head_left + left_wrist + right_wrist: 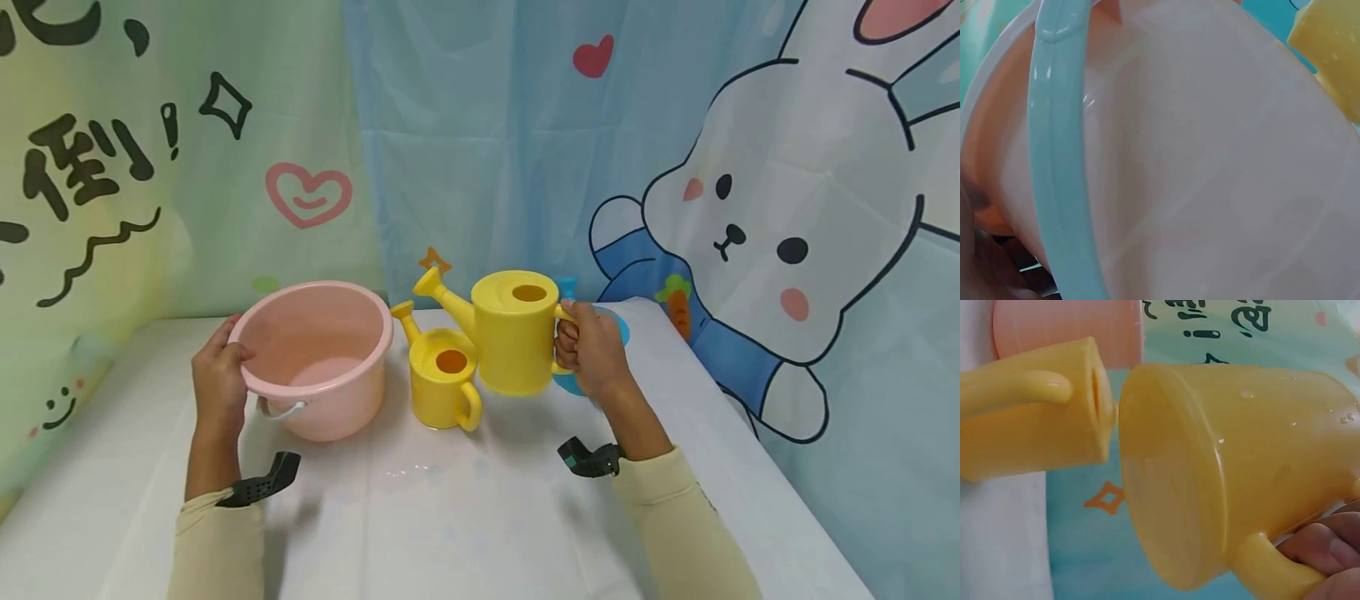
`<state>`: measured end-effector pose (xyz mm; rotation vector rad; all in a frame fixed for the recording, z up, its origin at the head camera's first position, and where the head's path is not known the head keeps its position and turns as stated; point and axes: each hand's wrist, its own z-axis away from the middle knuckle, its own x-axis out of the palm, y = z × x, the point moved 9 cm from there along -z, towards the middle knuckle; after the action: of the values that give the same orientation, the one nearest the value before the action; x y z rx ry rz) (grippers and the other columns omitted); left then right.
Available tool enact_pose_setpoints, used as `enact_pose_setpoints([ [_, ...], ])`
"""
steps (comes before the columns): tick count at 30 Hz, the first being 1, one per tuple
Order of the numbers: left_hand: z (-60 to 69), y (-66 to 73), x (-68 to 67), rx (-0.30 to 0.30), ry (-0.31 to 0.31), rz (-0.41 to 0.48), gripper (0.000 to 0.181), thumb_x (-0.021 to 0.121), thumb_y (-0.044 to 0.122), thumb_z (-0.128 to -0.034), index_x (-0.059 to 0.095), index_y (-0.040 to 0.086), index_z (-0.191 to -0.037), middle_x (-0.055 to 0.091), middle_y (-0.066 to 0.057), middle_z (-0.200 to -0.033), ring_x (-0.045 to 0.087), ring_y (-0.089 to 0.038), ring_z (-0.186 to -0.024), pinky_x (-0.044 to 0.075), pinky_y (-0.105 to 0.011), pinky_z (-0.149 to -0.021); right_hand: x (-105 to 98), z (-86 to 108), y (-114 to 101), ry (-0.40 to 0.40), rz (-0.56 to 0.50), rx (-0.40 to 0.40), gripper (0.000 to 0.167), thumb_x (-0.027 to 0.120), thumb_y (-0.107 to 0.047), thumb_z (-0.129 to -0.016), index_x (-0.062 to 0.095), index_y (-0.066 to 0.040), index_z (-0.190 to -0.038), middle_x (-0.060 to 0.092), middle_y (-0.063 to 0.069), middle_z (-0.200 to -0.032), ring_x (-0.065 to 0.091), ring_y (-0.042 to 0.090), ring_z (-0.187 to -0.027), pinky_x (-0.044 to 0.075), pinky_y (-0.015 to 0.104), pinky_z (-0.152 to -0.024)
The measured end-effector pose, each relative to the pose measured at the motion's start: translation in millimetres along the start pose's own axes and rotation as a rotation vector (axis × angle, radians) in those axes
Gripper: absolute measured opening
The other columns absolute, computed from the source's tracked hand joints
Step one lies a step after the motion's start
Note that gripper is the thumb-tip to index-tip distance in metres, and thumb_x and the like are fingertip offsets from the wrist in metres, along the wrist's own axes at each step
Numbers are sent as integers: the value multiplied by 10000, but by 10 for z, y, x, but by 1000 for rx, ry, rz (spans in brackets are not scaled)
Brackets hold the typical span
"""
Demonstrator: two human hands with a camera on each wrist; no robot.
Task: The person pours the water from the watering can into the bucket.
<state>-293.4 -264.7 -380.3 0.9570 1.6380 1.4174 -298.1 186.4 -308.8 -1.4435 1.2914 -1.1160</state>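
Sleeves: two cream cuffs (217, 550) reached in from the lower left and lower right of the head frame, each wrist wearing a black strap-on piece (262, 482).
Left hand: this hand (220, 367), left of centre, was closed on the left rim of the pink bucket, thumb and fingers curled at the edge.
Pink bucket: the bucket (337, 408) sat left of centre, its mouth facing up and towards the viewer; a pale blue handle (1060, 137) hung down its outer wall, filling the left part of the left wrist frame.
Right hand: right of centre, this hand (596, 354) had its fingers wrapped round the handle of the large watering can.
Large watering can: this yellow can (513, 354) was held clear of the tabletop (450, 533) at the centre of the frame, roughly upright, spout pointing upper left; droplets (1294, 424) dotted its side in the right wrist frame.
Small watering can: also yellow (431, 400), it stood upright between bucket and large can, spout to the upper left, handle to the lower right.
Blue object: partly hidden behind the right hand, a blue thing (617, 325) showed; its shape could not be told.
Wet spots: small drops (408, 472) lay on the white tabletop, below the small can in the frame.
Backdrop: a printed cloth (465, 108) hung behind, with a rabbit (795, 200) at upper right.
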Motion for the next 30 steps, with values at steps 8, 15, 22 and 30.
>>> enact_pose_setpoints([
  [8, -6, -4, -6, -4, 0, 2, 560, 337, 82, -931, 389, 63, -1488, 346, -46, -1543, 320, -222, -1406, 315, -331, -1097, 160, -144, -239, -79, 69, -34, 467, 410, -228, -988, 301, -88, -555, 280, 13, -502, 274, 159, -410, 244, 245, -400],
  [15, -3, -9, 14, -14, -3, 2, 564, 335, 87, -934, 377, 71, -1496, 338, -35, -1547, 314, -220, -1409, 317, -335, -1094, 279, -209, -303, -110, 117, 39, 487, 435, -238, -997, 301, -92, -552, 284, 1, -503, 291, 147, -422, 254, 238, -413],
  [22, -1, -17, 21, -15, -12, 7, 562, 334, 93, -942, 361, 80, -1504, 318, -24, -1557, 293, -213, -1419, 309, -330, -1096, 404, -271, -376, -138, 174, 32, 472, 458, -243, -981, 313, -83, -561, 292, 5, -511, 284, 147, -425, 261, 240, -415],
  [30, 3, -10, 22, -5, -15, 7, 562, 331, 88, -941, 367, 80, -1502, 328, -38, -1551, 314, -224, -1409, 324, -340, -1090, 543, -332, -429, -175, 246, 20, 465, 460, -238, -969, 318, -71, -559, 293, 31, -514, 283, 172, -431, 262, 259, -421],
])
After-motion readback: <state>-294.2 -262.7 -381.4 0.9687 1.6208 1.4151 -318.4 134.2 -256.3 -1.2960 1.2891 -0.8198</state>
